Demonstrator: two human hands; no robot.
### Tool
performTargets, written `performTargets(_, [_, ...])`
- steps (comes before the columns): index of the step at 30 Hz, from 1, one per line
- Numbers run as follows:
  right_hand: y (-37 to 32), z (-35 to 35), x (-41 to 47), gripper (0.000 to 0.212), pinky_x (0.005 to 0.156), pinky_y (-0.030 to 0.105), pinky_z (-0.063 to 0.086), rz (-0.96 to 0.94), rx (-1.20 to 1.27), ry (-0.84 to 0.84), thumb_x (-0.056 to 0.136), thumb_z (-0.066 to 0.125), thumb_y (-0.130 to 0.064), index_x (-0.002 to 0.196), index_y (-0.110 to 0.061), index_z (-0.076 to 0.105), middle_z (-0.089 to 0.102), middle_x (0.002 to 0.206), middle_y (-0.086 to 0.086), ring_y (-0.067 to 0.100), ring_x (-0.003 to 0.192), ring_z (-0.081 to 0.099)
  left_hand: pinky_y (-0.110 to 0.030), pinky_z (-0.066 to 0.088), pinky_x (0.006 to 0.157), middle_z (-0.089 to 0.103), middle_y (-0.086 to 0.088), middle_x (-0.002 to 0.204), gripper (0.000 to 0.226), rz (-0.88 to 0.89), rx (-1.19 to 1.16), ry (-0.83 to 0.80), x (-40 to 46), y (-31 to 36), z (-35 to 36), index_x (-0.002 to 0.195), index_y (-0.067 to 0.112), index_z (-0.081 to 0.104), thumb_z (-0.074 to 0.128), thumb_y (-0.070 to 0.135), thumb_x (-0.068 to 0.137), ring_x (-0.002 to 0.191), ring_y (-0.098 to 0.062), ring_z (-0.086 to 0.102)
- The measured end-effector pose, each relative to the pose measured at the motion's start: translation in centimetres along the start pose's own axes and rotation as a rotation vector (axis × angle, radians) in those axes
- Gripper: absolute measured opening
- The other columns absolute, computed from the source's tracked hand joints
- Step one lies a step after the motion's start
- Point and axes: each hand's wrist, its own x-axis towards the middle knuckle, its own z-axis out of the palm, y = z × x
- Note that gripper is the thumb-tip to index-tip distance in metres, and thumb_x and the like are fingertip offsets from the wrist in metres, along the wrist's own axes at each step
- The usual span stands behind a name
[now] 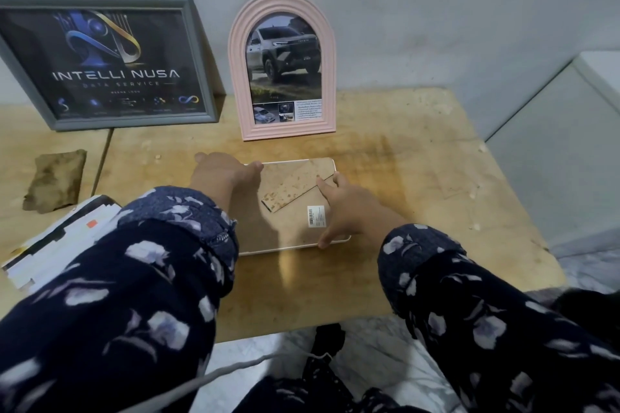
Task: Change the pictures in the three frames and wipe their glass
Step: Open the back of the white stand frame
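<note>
A face-down frame [295, 208] is held flat on the table [419, 184]. Its left edge is gripped by the left hand [228, 174]. Its right edge is pressed by the right hand's [349, 208] spread fingers.

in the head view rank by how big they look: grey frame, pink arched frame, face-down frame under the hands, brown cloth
1. grey frame, clearly largest.
2. pink arched frame and face-down frame: these look alike; the face-down one is nearer the camera and partly covered by the left hand and right hand, so unranked.
3. brown cloth, smallest.
</note>
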Motion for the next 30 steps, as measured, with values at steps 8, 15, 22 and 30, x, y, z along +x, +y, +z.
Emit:
performTargets(8, [0.0, -0.2, 0.3, 0.137, 0.091, 0.038, 0.048, 0.013, -0.049, 0.009, 0.049, 0.084, -0.062, 0.153, -0.024, 0.001, 0.007, 0.158, 0.013, 0.029, 0.125, 0.048, -0.041, 0.04, 0.098, 0.036, -0.017, 0.139, 0.062, -0.065, -0.107, 0.147, 0.9, 0.4, 0.6, 0.131, -0.004, 0.048, 0.042, 0.048, 0.097, 0.125, -0.033, 0.043])
performTargets(15, [0.0, -0.2, 0.4, 0.139, 0.09, 0.038, 0.051, 0.021, -0.049, 0.006, 0.048, 0.084, -0.062, 0.153, -0.024, 0.001, 0.007, 0.158, 0.012, 0.029, 0.124, 0.05, -0.041, 0.045, 0.094, 0.043, -0.016, 0.135, 0.061, -0.082, -0.036, 0.239, 1.0, 0.4, 0.7, 0.131, -0.002, 0.049, 0.049, 0.048, 0.095, 0.119, -0.035, 0.051])
performTargets(22, [-0.3, -0.3, 0.5, 0.14, 0.089, 0.038, 0.05, 0.027, -0.051, 0.002, 0.048, 0.085, -0.06, 0.153, -0.022, 0.001, 0.009, 0.157, 0.014, 0.031, 0.124, 0.049, -0.037, 0.039, 0.077, 0.037, -0.013, 0.14, 0.059, -0.081, -0.027, 0.284, 0.5, 0.3, 1.3, 0.13, -0.004, 0.049, 0.047, 0.045, 0.097, 0.115, -0.033, 0.054])
performTargets(30, [-0.3, -0.2, 0.5, 0.139, 0.085, 0.036, 0.049, 0.017, -0.063, 0.009, 0.048, 0.085, -0.061, 0.153, -0.02, 0.002, 0.013, 0.156, 0.013, 0.028, 0.12, 0.052, -0.04, 0.044, 0.083, 0.036, -0.011, 0.139, 0.058, -0.071, -0.062, 0.324, 0.2, 0.1, 1.9, 0.128, -0.005, 0.049, 0.046, 0.045, 0.097, 0.114, -0.033, 0.054])
